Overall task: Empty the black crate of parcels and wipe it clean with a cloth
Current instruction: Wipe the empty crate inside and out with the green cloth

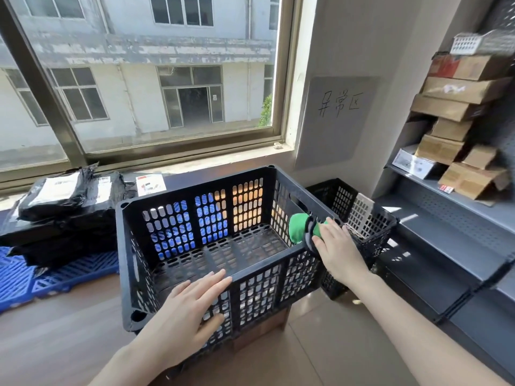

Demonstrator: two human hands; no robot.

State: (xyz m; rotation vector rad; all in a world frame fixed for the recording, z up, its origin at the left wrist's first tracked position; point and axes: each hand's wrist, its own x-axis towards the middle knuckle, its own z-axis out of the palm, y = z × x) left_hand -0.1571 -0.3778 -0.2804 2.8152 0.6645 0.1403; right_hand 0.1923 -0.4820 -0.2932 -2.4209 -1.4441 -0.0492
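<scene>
The black perforated crate [192, 190] stands in the centre, nothing inside it. My left hand [186, 307] lies flat with straight fingers against the outside of the crate's near wall, fingertips at the rim. My right hand [338, 249] presses a green cloth [299, 227] with a grey-black edge onto the crate's right rim; the cloth drapes over the rim into the crate. Black-wrapped parcels [67, 201] with white labels lie stacked to the left on a blue plastic pallet [33, 277].
A second black crate [359, 213] stands just right of the first. Grey metal shelves [451, 218] with cardboard boxes [457, 107] fill the right side. A large window [145, 79] is behind. The crate rests on something brown, partly hidden.
</scene>
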